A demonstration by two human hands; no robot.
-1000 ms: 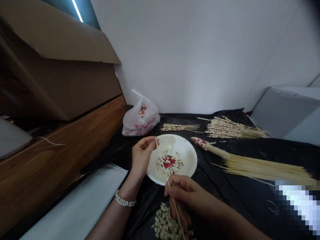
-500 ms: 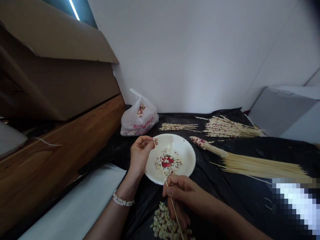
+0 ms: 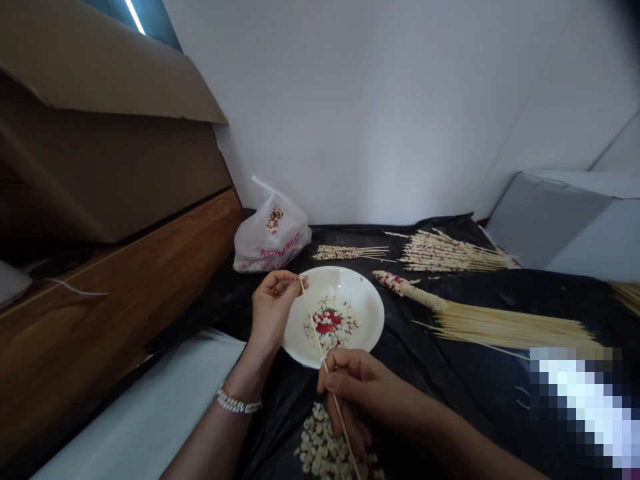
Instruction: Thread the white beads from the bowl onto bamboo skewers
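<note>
A thin wooden skewer slants over the white bowl, gripped by both my hands. My left hand pinches its upper end at the bowl's left rim. Lower down, my right hand has thumb and fingers closed around the stick, near the bowl's front rim. A small pale piece sits on the skewer just above my right fingertips. Pale and reddish kernel pieces lie in the bowl, over a red printed pattern. Beneath my right hand is a heap of round pale kernels, partly hidden.
A tied white plastic bag stands behind the bowl. Threaded skewers lie in a small bundle and a larger pile. Bare sticks spread at right on the black sheet. A cardboard box is at left.
The view has shifted a little, so everything appears slightly further left. Both hands keep the same hold on the skewer.
</note>
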